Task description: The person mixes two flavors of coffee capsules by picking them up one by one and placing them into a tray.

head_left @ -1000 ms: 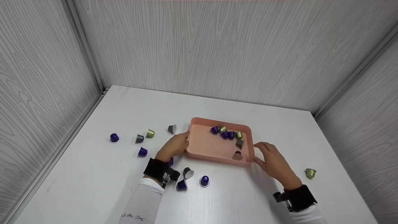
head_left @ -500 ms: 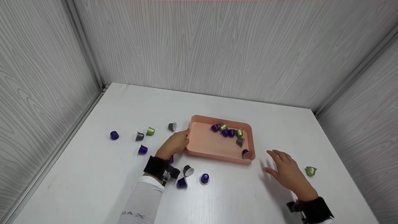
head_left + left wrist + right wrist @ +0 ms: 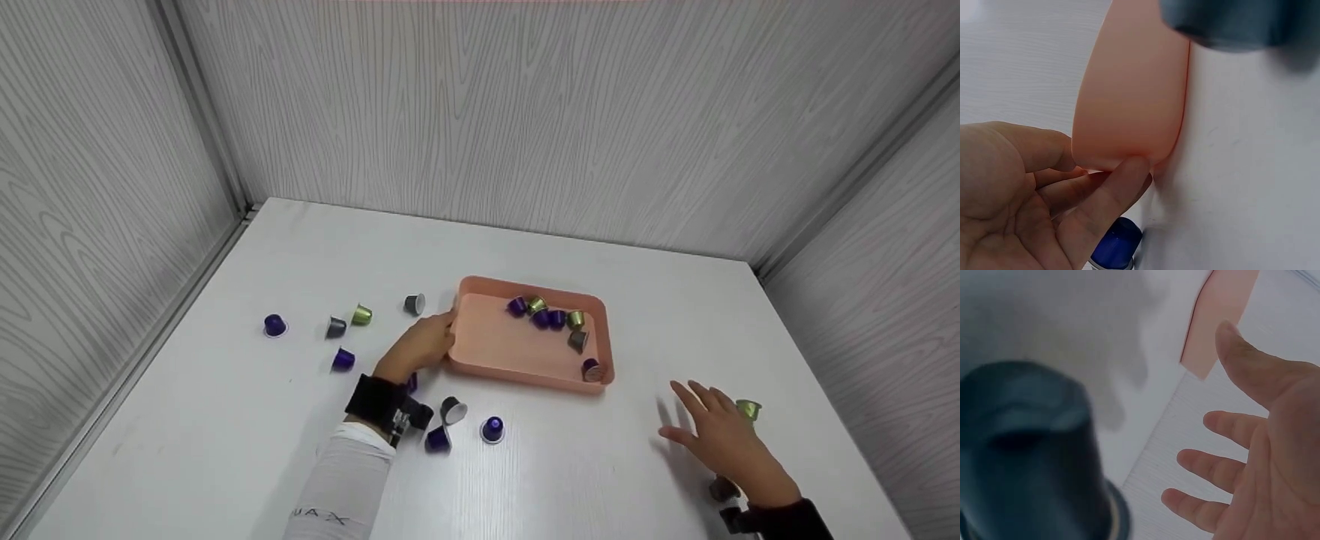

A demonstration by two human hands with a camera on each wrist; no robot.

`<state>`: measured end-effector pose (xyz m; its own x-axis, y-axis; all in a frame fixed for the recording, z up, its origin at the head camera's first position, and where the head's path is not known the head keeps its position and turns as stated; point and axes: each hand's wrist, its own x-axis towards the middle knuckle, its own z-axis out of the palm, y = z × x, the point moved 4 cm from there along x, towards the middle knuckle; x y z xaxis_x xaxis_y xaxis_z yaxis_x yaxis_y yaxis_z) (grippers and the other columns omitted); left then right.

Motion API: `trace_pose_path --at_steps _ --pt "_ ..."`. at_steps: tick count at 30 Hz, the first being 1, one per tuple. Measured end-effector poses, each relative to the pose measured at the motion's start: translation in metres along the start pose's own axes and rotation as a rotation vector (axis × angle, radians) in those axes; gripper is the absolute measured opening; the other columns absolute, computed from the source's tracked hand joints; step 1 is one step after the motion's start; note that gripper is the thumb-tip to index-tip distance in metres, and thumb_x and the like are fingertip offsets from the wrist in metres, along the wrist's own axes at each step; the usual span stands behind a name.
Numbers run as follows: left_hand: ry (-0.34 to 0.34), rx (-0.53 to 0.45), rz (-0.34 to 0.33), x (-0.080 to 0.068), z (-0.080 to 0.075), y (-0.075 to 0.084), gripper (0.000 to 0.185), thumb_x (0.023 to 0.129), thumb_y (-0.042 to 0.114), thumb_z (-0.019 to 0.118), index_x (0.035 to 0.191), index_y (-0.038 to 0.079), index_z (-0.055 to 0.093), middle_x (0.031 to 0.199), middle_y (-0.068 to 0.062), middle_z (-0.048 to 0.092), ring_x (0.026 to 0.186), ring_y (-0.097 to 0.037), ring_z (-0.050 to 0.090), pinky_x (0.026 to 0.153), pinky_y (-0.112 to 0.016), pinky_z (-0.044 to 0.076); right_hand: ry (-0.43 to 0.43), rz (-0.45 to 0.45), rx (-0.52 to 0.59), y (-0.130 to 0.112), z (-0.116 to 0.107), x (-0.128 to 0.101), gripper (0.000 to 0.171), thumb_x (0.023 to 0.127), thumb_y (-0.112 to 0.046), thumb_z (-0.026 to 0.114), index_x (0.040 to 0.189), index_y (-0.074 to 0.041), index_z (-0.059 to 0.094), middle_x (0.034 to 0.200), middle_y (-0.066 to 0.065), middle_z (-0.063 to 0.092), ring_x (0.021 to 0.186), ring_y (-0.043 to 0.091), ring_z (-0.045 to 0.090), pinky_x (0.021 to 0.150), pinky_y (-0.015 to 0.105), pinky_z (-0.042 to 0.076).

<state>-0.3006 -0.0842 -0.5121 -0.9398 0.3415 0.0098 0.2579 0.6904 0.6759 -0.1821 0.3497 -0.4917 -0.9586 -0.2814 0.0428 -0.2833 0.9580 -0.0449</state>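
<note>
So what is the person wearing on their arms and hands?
Both hands are bare. The left arm has a white sleeve with small grey lettering, and a black wrist strap with a little device. The right wrist shows a black band too.

Right hand point(image 3: 724, 442) left tray point(image 3: 525, 352), moved beside green capsule point(image 3: 748, 409).
</note>
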Motion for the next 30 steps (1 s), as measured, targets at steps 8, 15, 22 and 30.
trace_pose_path --at_steps 8,15,22,30 --pt "-0.002 -0.002 0.007 0.0 0.001 0.0 0.05 0.097 0.005 0.045 0.146 -0.002 0.041 0.132 -0.02 0.058 0.109 -0.027 0.055 0.102 -0.044 0.041 -0.099 0.077 0.011 0.019 0.009 -0.016 0.083 0.091 -0.061 0.055 0.146 -0.001 0.04 0.142 0.035 0.038 0.124 0.06 0.037 0.077 0.074 0.041" --pt "0.005 0.009 0.007 0.002 0.001 -0.001 0.049 0.097 0.006 0.045 0.145 -0.001 0.042 0.131 -0.02 0.058 0.109 -0.028 0.056 0.102 -0.044 0.041 -0.186 0.121 0.107 0.036 0.015 -0.028 0.085 0.091 -0.059 0.056 0.145 0.004 0.037 0.138 0.041 0.037 0.12 0.062 0.039 0.09 0.071 0.037" --pt "0.003 0.011 0.011 0.001 0.0 0.0 0.051 0.096 0.006 0.044 0.146 -0.003 0.041 0.132 -0.021 0.057 0.109 -0.028 0.055 0.102 -0.044 0.041 -0.332 0.228 0.136 0.046 0.017 -0.036 0.09 0.089 -0.062 0.055 0.145 0.005 0.036 0.135 0.042 0.038 0.112 0.06 0.048 0.087 0.067 0.042" --pt "-0.003 0.011 -0.003 0.001 0.0 0.0 0.051 0.096 0.006 0.044 0.146 -0.003 0.04 0.134 -0.021 0.056 0.11 -0.028 0.055 0.102 -0.044 0.041 -0.45 0.367 0.152 0.054 0.013 -0.045 0.098 0.085 -0.072 0.052 0.142 0.007 0.038 0.13 0.043 0.043 0.112 0.056 0.05 0.085 0.066 0.043"
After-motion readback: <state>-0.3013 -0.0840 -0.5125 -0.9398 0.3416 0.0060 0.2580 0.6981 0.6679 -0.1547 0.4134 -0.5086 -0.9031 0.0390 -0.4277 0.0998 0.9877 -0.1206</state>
